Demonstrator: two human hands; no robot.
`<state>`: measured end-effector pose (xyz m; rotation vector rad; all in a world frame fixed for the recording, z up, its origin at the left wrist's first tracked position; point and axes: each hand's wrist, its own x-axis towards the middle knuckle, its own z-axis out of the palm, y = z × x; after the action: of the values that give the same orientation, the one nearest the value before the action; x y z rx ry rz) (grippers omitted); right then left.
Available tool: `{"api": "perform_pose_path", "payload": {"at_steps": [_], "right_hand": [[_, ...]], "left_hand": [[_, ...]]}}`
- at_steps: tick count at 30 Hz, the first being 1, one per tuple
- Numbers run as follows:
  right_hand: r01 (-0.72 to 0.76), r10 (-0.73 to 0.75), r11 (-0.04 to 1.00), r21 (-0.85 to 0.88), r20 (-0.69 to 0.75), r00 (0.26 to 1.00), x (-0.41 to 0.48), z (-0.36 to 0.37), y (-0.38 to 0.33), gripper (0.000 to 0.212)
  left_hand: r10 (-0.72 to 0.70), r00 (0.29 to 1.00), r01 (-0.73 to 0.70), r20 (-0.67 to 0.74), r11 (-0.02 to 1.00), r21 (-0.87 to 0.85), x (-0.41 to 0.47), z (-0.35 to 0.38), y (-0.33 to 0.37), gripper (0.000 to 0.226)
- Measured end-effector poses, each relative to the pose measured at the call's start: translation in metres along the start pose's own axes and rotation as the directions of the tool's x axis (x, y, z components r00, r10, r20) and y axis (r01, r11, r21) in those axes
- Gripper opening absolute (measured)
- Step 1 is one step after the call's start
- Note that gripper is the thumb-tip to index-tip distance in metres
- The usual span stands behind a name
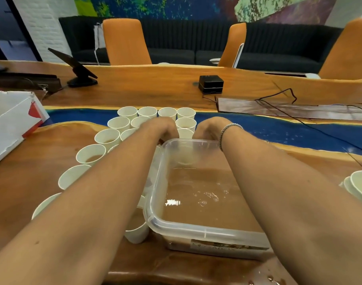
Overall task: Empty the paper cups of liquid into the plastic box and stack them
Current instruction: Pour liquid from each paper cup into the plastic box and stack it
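A clear plastic box (155, 221) holding brownish liquid stands on the wooden table in front of me. Several white paper cups (90, 154) stand in rows to its left and beyond it, and some show brown liquid inside. My left hand (162, 127) and my right hand (207, 128) both reach past the box's far rim, down among the far cups. Their fingers curl downward and the fingertips are hidden behind the rim, so what they hold cannot be told. One cup (185, 132) shows between the two hands. A stack of empty cups (359, 188) lies at the right edge.
A white cardboard box (9, 124) sits at the left. A black cube (211, 84), a tablet on a stand (77, 68) and cables (289, 95) lie farther back. Orange chairs stand behind the table. Drops of liquid (274, 280) wet the near right edge.
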<state>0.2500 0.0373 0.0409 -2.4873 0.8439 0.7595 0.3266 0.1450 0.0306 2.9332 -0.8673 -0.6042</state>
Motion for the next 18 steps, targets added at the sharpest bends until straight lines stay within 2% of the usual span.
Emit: {"api": "perform_pose_path", "payload": {"at_steps": [6,9,12,15,18], "right_hand": [[0.0,-0.006,0.995,-0.103,-0.06,0.998,-0.015,-0.006,0.016,0.017],[-0.032,0.021,0.99,-0.14,-0.077,0.997,-0.022,-0.017,0.033,0.028],[-0.065,0.065,0.998,-0.001,-0.126,0.99,-0.031,-0.03,0.05,0.019],[-0.045,0.068,0.994,0.1,-0.238,0.969,-0.048,-0.048,0.062,0.02],[-0.011,0.081,0.978,0.206,-0.332,0.94,-0.064,-0.063,0.069,0.01]], "left_hand": [[0.0,1.0,0.002,0.026,0.997,-0.078,-0.001,-0.005,0.005,0.027],[0.023,0.999,-0.027,-0.028,0.983,-0.184,-0.008,-0.012,0.01,0.027],[0.074,0.986,-0.12,-0.148,0.933,-0.338,-0.014,-0.018,0.021,0.017],[0.127,0.944,-0.264,-0.303,0.843,-0.469,-0.019,-0.023,0.04,0.027],[0.15,0.912,-0.341,-0.382,0.794,-0.503,-0.029,-0.027,0.064,0.036]]}}
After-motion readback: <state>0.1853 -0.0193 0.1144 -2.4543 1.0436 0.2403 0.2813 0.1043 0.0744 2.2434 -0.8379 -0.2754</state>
